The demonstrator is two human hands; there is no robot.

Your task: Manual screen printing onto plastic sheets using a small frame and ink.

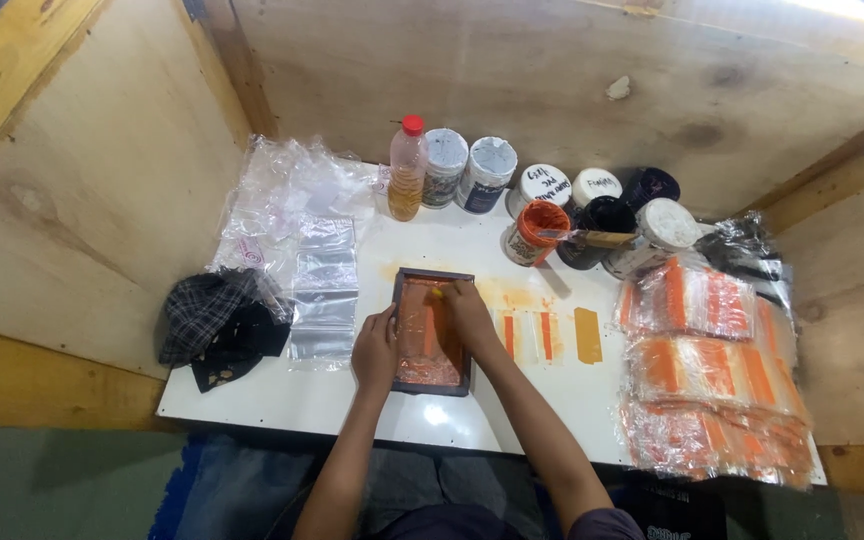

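Beside the framed screen (432, 332) both grips (375, 352) (470, 312) press flat — paint jars (537, 232) behind, printed bags (707, 370) right.

worktop (552, 395): smooth glossy white, orange stains
walls (122, 190): rough matt plywood
screen frame (433, 331): dark frame, wet glossy orange ink
clear bags (322, 285): shiny thin plastic
printed bags (707, 375): glossy plastic, orange stripes
cloth (214, 325): checked woven fabric, matt
bottle (407, 170): clear plastic, red cap
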